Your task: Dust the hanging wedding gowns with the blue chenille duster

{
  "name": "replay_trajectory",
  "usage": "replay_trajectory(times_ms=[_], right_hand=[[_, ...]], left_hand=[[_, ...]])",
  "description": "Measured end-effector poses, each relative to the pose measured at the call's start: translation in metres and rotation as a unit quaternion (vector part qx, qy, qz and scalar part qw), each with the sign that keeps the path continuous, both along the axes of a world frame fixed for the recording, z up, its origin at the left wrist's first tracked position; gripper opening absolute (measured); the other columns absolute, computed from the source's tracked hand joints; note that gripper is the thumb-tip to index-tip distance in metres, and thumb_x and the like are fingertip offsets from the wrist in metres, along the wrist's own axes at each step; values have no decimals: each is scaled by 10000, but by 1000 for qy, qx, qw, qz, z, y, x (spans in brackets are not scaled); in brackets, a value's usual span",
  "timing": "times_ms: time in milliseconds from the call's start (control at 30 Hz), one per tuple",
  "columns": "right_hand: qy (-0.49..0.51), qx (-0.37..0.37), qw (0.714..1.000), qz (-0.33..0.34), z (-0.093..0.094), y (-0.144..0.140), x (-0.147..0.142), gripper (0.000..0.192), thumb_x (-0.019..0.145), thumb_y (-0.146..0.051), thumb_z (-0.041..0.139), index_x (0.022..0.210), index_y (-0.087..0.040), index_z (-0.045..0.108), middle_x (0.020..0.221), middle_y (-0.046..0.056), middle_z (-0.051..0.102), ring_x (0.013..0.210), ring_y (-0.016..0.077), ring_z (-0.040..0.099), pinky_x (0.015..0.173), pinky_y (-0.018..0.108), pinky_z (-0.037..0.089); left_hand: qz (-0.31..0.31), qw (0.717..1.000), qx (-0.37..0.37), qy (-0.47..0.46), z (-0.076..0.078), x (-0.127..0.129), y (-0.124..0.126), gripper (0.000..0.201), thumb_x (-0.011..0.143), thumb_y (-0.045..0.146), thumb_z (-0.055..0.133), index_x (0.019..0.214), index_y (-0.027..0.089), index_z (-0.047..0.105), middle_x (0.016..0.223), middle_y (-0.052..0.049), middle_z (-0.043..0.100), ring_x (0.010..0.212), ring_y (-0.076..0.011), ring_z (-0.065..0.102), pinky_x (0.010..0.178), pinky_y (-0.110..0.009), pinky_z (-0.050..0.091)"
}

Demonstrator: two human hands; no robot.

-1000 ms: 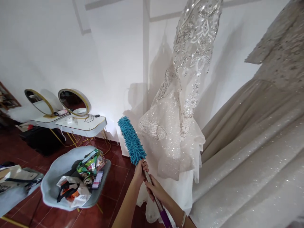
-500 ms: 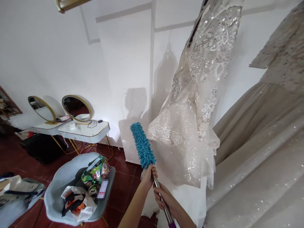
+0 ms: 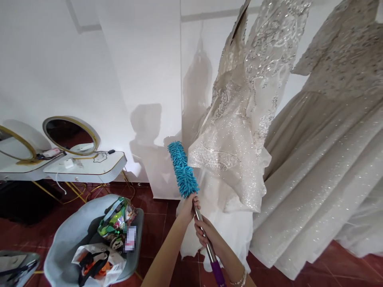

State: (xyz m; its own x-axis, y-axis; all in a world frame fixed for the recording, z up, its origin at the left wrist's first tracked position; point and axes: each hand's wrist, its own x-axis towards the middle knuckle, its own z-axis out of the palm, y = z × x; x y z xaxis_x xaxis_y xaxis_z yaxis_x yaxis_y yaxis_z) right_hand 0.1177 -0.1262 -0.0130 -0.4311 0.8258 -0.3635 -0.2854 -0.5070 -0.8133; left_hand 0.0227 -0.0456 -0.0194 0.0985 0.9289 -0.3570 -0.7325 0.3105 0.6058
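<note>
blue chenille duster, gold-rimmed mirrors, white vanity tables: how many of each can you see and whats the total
Blue chenille duster: 1
Gold-rimmed mirrors, one cut off by the frame edge: 2
White vanity tables: 2
Total: 5

One duster (image 3: 183, 169); two hands (image 3: 206, 233) below it; left of it, two round mirrors (image 3: 67, 135), two desks (image 3: 109, 162), two chairs (image 3: 60, 243); right of it, at least two gowns (image 3: 233, 139).

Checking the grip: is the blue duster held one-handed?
No: the left hand and right hand both grip its metal pole.
</note>
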Motion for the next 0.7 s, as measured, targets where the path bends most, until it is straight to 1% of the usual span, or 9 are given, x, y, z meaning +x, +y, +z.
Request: replay_trajectory(times_ms=[100, 167, 300, 400, 533, 600, 700], right_hand=[[2, -7, 1000, 1, 5, 4, 4, 428, 699, -504, 754, 840, -259, 433, 452, -162, 441, 281, 23, 260, 304, 161, 160], [2, -9, 1000, 3, 8, 5, 6, 421, 709, -493, 755, 852, -257, 437, 462, -161, 439, 293, 22, 251, 308, 159, 182], [6, -6, 1000, 1, 11, 7, 10, 425, 708, -484, 767, 839, -258, 431, 481, -155, 433, 308, 20, 237, 313, 162, 181], [3, -9, 1000, -3, 8, 9, 12, 421, 698, -492, 772, 796, -258, 436, 472, -149, 417, 306, 17, 222, 315, 171, 177], [7, -18, 1000, -15, -6, 11, 17, 422, 693, -504, 778, 789, -260, 448, 476, -146, 408, 310, 18, 224, 320, 168, 173], [3, -26, 1000, -13, -18, 13, 20, 431, 687, -514, 780, 789, -263, 445, 476, -148, 403, 304, 19, 232, 315, 165, 177], [-11, -39, 999, -5, -36, 15, 24, 474, 650, -536, 787, 779, -267, 419, 456, -164, 386, 285, 22, 233, 298, 165, 179]], left_hand=[[-4, 1000, -3, -5, 8, 4, 3, 363, 679, 266, 810, 738, 206, 457, 555, 128, 344, 416, -24, 329, 434, -180, 325], [-5, 1000, -7, -11, 11, 6, 5, 365, 680, 261, 805, 725, 208, 447, 554, 127, 347, 416, -19, 316, 431, -175, 313], [-11, 1000, -23, -8, 14, 11, 7, 402, 700, 260, 793, 690, 223, 393, 540, 128, 329, 414, -21, 286, 431, -170, 297], [-11, 999, -34, 0, 15, 16, 9, 409, 707, 260, 786, 685, 227, 379, 535, 130, 313, 411, -23, 268, 429, -170, 287], [-17, 998, -55, 8, 10, 22, 11, 397, 727, 250, 779, 703, 230, 383, 544, 128, 314, 414, -27, 257, 437, -175, 282], [-16, 998, -68, 9, 4, 26, 10, 370, 764, 237, 757, 712, 230, 390, 551, 117, 327, 421, -33, 258, 442, -181, 277], [-17, 996, -86, 4, -9, 31, 8, 340, 827, 212, 708, 699, 228, 393, 554, 95, 343, 431, -43, 256, 443, -196, 265]])
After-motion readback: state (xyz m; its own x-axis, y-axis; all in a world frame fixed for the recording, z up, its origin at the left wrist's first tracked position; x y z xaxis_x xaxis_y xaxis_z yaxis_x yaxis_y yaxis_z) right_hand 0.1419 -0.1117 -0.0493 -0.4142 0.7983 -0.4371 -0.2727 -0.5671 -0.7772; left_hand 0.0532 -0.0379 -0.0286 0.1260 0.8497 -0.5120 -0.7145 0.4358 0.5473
